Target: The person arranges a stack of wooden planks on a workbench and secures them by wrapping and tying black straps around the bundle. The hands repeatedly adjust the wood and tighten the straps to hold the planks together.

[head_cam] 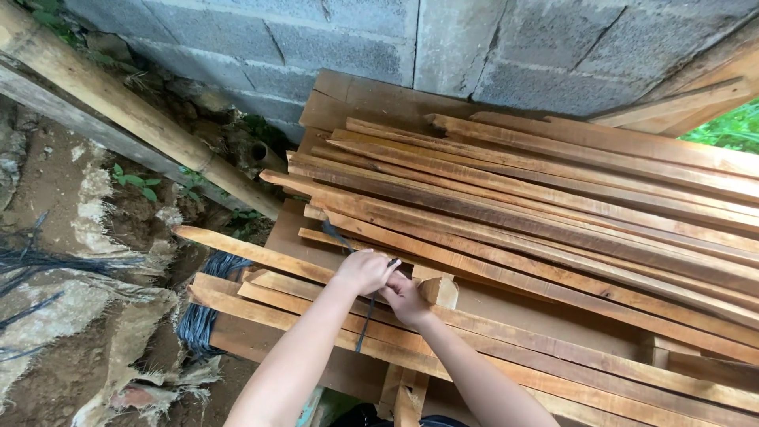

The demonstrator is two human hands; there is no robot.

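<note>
Hands are meeting at the lower centre of the frame, right at the near edge of the timber. Your left hand (364, 270) is curling into a fist, fingers closed together around a thin dark cord (366, 316). Your right hand (405, 299) is pressing up against it, just to the lower right, its fingers also closed, though you cannot tell from here whether they are clamping the cord or only the wood beneath. The cord is showing as a dark line running from under the slats above your left hand, through the fist, and hanging down across the boards below your wrists.

Just right of your right hand, a short wood block (437, 289) is standing on end, touching or nearly touching your knuckles. Your hands are resting over a long slat (253, 251) that is sticking out toward the left of the frame. Behind them, a stack of rough-sawn slats (553, 205) is filling the centre and right. A grey block wall (316, 39) is running across the top, a thick pole (118, 111) is leaning across the upper left, and a bundle of dark strands (202, 316) is lying on the dirt at the lower left.
</note>
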